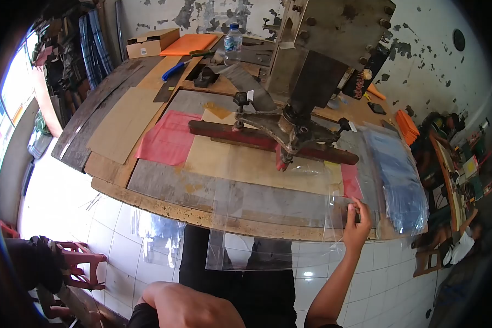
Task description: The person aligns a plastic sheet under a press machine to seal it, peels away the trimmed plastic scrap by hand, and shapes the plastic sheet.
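Note:
A clear plastic sheet [257, 218] lies under the press bar [311, 150] and hangs over the table's front edge above my lap. At its right side, my right hand [357, 221] has thumb and fingers pinched at the plastic's edge. My left hand [202, 310] is low in front of my body, back upward, its fingers out of sight; what it holds, if anything, is hidden. Beneath the bar are a tan sheet [202, 158] and pink sheets [167, 139]. Stacked bluish clear plastic [402, 186] rests to the right of my right hand.
The metal press column [325, 54] rises at the table's back. Behind are a water bottle [233, 44], a cardboard box [153, 42], orange sheets [188, 45] and a blue-handled tool [174, 71]. A red stool [85, 262] stands at lower left, beside part of another person [44, 268].

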Tool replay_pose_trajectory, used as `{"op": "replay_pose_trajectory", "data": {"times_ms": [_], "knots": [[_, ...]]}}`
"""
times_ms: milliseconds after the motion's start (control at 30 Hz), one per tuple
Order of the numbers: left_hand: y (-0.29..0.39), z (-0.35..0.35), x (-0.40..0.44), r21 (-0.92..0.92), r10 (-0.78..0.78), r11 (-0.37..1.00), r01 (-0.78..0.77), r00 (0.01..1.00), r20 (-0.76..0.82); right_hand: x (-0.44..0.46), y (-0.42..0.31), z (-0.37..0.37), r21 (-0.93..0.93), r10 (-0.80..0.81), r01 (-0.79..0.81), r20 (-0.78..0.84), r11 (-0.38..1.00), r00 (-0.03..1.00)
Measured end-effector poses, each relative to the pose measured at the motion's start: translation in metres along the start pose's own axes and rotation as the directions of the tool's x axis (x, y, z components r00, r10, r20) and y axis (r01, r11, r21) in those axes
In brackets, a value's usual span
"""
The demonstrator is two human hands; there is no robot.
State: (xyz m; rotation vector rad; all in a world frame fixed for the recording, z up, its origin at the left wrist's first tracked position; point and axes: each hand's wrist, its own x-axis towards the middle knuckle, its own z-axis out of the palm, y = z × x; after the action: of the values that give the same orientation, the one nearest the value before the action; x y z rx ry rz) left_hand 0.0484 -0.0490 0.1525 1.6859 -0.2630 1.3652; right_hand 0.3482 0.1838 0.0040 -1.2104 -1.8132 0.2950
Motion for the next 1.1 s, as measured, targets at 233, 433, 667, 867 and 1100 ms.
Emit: {"op": "replay_pose_trajectory", "data": {"times_ms": [233, 433, 667, 867, 1100], "knots": [[-0.003, -0.003, -0.011, 0.004, 0.027, 1.000, -0.027, 0.998, -0.060, -0.001, 0.004, 0.000, -0.015, -0.025, 0.025, -0.010, 1.000, 1.000], [-0.001, -0.009, -0.004, -0.020, 0.008, 1.000, -0.009, 1.000, -0.016, -0.001, 0.003, -0.001, -0.014, 0.008, -0.009, -0.016, 1.000, 1.000], [-0.001, -0.015, -0.007, 0.059, -0.036, 0.998, 0.034, 0.999, 0.032, -0.001, 0.005, 0.000, -0.005, 0.019, -0.019, -0.024, 1.000, 1.000], [0.006, -0.021, -0.065, 0.210, -0.076, 0.959, 0.191, 0.886, -0.458, -0.002, 0.013, 0.000, -0.016, -0.012, 0.011, -0.076, 1.000, 0.997], [-0.007, -0.060, -0.179, 0.549, 0.335, -0.296, 0.782, 0.623, -0.707, -0.002, 0.004, -0.002, -0.004, -0.030, 0.029, -0.097, 1.000, 0.995]]}}
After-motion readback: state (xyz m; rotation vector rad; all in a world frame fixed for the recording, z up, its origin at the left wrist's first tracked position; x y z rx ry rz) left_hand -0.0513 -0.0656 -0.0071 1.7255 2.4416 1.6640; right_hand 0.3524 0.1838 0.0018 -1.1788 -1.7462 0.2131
